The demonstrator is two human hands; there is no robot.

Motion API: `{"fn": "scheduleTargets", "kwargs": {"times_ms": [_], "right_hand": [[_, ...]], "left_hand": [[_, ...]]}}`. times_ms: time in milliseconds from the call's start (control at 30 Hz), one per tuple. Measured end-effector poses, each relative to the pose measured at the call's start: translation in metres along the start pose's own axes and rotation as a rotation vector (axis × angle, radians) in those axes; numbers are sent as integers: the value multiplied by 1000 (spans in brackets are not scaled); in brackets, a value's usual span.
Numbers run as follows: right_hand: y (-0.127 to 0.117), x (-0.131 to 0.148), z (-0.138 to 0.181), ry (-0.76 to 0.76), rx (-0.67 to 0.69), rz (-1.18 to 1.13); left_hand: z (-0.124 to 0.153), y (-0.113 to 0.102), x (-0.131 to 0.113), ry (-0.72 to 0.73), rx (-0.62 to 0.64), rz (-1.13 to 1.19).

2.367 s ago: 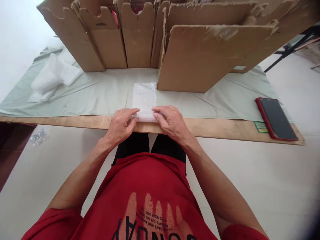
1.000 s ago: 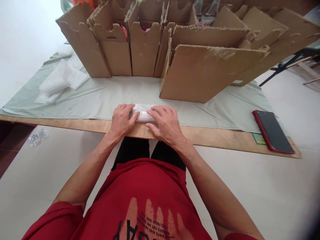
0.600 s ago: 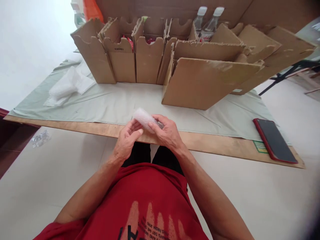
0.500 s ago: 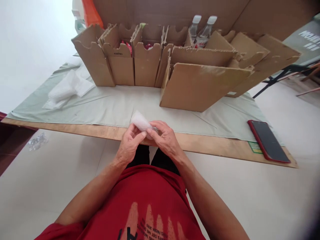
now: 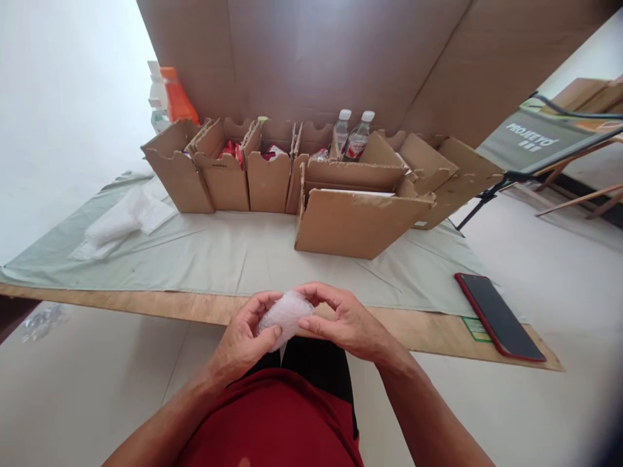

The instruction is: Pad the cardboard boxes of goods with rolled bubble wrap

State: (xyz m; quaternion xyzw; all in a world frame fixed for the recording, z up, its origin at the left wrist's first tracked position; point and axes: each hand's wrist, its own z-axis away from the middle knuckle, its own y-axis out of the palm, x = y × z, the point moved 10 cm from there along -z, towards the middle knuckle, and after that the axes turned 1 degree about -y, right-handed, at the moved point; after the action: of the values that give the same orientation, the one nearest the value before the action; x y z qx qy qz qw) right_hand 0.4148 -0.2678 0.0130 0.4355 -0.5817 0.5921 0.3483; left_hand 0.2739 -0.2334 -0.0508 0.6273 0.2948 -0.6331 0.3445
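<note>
Your left hand (image 5: 243, 338) and right hand (image 5: 349, 324) are grasping the bubble-wrap bundle (image 5: 288, 314) between their fingers, over the near edge of the bench (image 5: 146, 303). You're seemingly tightening the wrap; the next move is calling for keeping it snug.

You wear a red top (image 5: 272, 415) bearing a small orange mark (image 5: 244, 462) over black trousers (image 5: 316, 366); your forearms (image 5: 423, 402) are bare.

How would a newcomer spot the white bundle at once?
Find the pale green cloth, then the bare wooden front edge. Seen against it, the white bundle sits between the left hand and right hand. Unlike the loose white wrap lying at the cloth's left, it is compact, rounded and held.
</note>
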Motion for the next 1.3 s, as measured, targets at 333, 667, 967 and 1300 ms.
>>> {"fn": "scheduleTargets", "kwargs": {"times_ms": [333,667,967,1300], "right_hand": [[-117,52,13,-119,-276,360],[-226,103,-79,-215,-606,594],[-193,82,-153,-32,-240,932],[-152,69,-169,54,68,1273]], "left_hand": [[-57,13,-105,544,78,-504],[-159,32,-144,658,-118,-533],[-156,25,-127,583,-182,-417],[-151,33,-118,605,-146,-340]]}}
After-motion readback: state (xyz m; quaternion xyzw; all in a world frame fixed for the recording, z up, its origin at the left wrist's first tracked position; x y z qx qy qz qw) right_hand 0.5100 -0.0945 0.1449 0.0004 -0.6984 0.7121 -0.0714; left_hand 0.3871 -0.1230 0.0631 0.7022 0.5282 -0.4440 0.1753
